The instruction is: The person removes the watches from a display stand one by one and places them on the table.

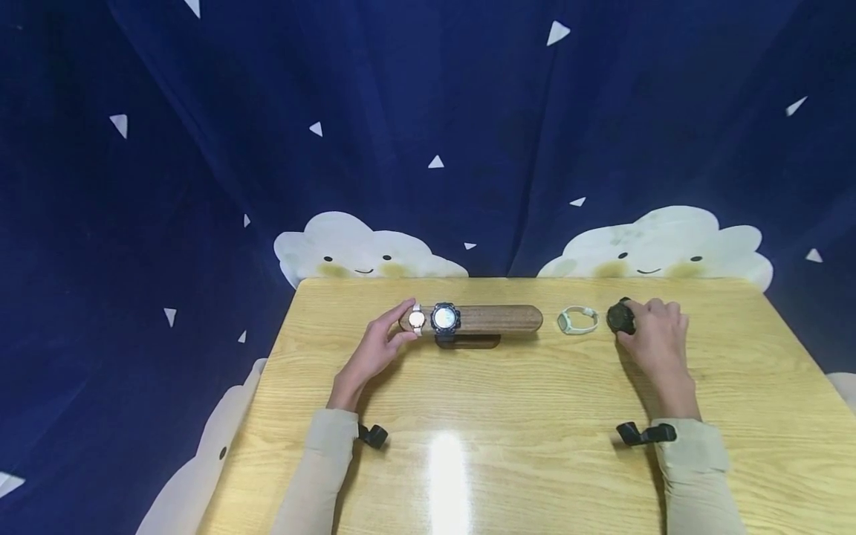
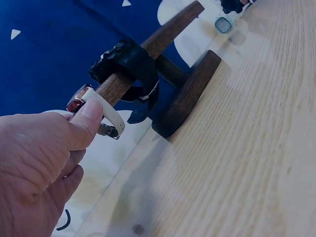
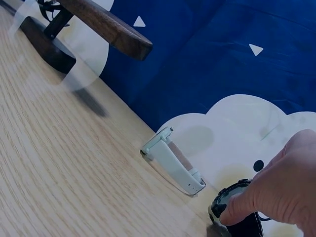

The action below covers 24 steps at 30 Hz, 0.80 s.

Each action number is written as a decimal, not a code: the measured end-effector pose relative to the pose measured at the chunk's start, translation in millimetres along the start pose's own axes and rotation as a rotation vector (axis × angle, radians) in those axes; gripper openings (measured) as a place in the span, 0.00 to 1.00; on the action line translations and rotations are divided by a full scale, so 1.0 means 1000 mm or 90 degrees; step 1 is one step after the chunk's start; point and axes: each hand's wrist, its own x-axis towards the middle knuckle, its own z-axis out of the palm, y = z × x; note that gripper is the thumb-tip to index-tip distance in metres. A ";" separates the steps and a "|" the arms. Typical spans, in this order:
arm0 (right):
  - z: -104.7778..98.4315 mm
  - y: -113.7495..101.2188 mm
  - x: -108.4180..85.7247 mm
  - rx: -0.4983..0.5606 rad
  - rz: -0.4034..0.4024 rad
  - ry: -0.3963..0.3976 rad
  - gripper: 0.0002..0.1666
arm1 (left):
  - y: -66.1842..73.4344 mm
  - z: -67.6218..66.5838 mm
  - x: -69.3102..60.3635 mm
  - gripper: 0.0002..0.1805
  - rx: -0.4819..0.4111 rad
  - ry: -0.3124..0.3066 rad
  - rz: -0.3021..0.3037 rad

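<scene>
A wooden watch stand [image 1: 501, 318] with a horizontal bar carries two watches. At the bar's left end, my left hand [image 1: 374, 349] pinches a white-strapped watch [image 1: 417, 319] between thumb and fingers; the thumb lies on its strap [image 2: 112, 118] in the left wrist view. Beside it a black chunky watch [image 1: 444, 318] hangs round the bar. To the right my right hand [image 1: 658, 338] holds a dark round watch [image 1: 620, 317] at the table, thumb on its near side in the right wrist view. A pale mint watch [image 1: 578, 320] with its strap looped lies between the stand and that hand.
The light wooden table [image 1: 521, 431] ends at the back against a dark blue curtain [image 1: 401, 89] printed with white triangles and clouds. A small black device [image 1: 645, 434] sits at the right wrist, and another [image 1: 373, 435] at the left.
</scene>
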 end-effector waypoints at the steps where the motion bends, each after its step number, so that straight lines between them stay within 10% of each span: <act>1: 0.000 0.000 0.000 0.001 -0.002 0.001 0.39 | 0.000 0.000 0.000 0.37 -0.001 -0.001 0.000; 24: -0.008 0.000 0.001 0.015 -0.013 -0.032 0.37 | -0.001 0.000 -0.001 0.37 -0.009 -0.001 -0.003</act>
